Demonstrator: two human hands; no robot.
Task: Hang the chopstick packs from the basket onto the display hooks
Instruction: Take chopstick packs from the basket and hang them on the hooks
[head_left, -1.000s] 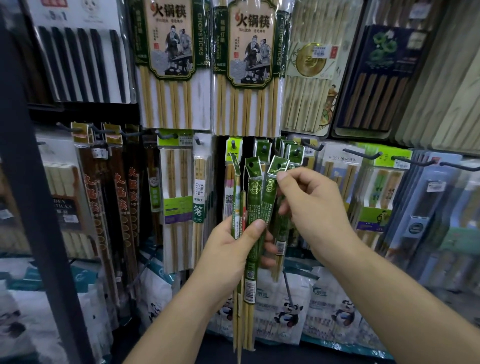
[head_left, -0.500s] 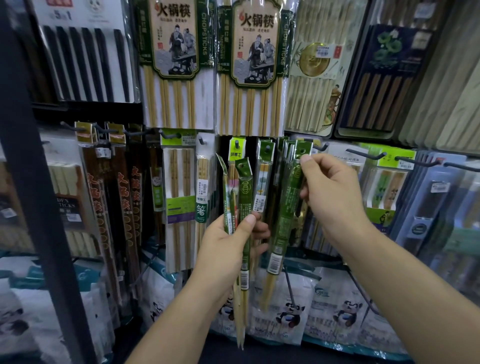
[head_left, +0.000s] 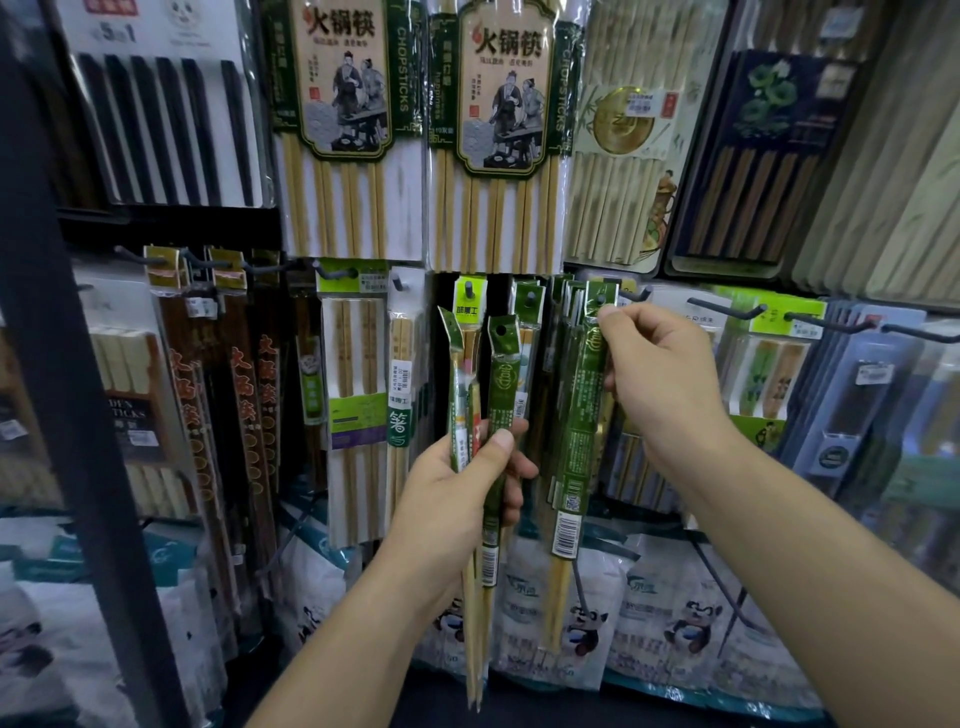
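My left hand (head_left: 462, 488) grips a small bundle of narrow green chopstick packs (head_left: 501, 379) upright in front of the display, their bare wooden tips pointing down. My right hand (head_left: 660, 379) pinches the top of one more green chopstick pack (head_left: 579, 415) and holds its punched header against the tip of a dark display hook (head_left: 631, 293). Several identical green packs hang on that hook behind it. No basket is in view.
Other hooks (head_left: 727, 312) carry boxed chopstick sets to the right and dark red packs (head_left: 244, 395) to the left. Large hotpot chopstick packs (head_left: 501, 130) hang above. Panda-printed bags (head_left: 582, 623) stand below. A dark shelf post (head_left: 78, 415) runs down the left.
My right hand took one green pack out of the left hand's bundle and carried it up and right to the hook. The left hand stayed put with the remaining packs.
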